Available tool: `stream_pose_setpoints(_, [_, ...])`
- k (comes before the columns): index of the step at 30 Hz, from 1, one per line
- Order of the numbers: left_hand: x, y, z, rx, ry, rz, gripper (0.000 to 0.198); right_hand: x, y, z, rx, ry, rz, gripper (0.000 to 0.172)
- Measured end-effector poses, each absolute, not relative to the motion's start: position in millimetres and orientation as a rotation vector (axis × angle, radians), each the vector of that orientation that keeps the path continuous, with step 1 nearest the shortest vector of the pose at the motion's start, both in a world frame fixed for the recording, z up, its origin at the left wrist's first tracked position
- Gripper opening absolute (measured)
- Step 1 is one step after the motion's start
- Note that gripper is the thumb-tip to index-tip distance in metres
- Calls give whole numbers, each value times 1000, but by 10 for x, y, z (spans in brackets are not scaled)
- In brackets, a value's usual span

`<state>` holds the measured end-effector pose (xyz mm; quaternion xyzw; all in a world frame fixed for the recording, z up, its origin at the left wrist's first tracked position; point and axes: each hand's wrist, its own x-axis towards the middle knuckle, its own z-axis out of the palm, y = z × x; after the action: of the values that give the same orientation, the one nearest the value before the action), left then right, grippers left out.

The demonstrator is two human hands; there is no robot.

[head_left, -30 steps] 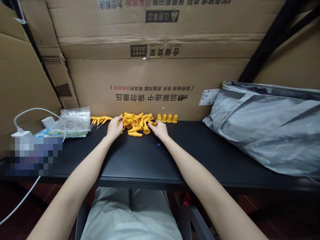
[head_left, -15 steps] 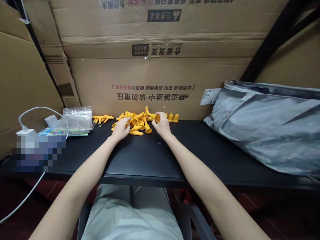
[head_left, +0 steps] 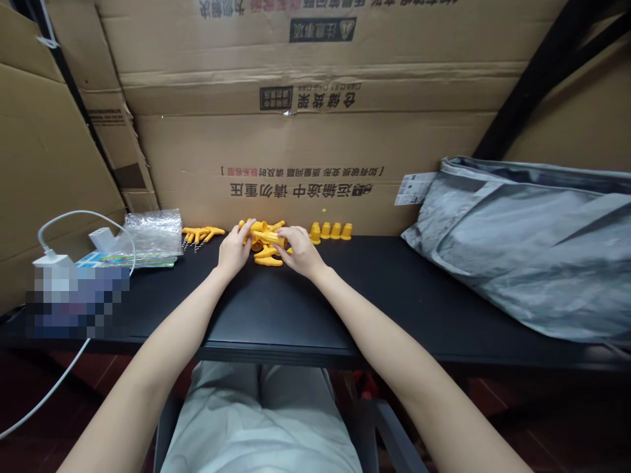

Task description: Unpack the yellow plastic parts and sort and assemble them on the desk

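A pile of small yellow plastic parts [head_left: 266, 242] lies at the back of the black table [head_left: 276, 309]. My left hand [head_left: 234, 248] cups the pile's left side, fingers curled round some of the pieces. My right hand [head_left: 299, 249] closes in from the right, fingers bent over the yellow parts. Both hands squeeze the pile together between them. A row of several upright yellow caps [head_left: 331, 230] stands just right of the pile. A few yellow branched pieces with small chains [head_left: 200, 234] lie to the left.
Cardboard boxes [head_left: 305, 131] form a wall behind the table. A grey fabric bag [head_left: 532, 243] fills the right side. At the left are a clear plastic bag [head_left: 150, 233], a white charger with cable [head_left: 101, 240] and a blurred object [head_left: 73, 295].
Both hands have drawn inward, pushing the spread-out yellow parts into a tighter heap. My right hand moved left, away from the row of caps.
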<state>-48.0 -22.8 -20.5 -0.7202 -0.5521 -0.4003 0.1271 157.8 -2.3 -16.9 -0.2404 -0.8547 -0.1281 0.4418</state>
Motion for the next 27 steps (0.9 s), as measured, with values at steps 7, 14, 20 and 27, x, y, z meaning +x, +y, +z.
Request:
stream_pose_setpoints(7, [-475,-243,-200,-2122,-1541,-995,42,1630,-42,-150,-927,-2270,-291,27])
stream_pose_setpoints(14, [-436,-264,-181,-2172,-1540,-841,40,1613,-61,-94,-1114,-2327,-309,21])
stream_pose_setpoints(20, [-386,-286,-186,-2204,-1581,-867,39,1637,-74,-64,-1085,-2251,-489,19])
stream_pose_setpoints(27, [-385,-327,-162,-2225,-1646,-861,41,1620,-57,-110,-1110,-2297,-417,28])
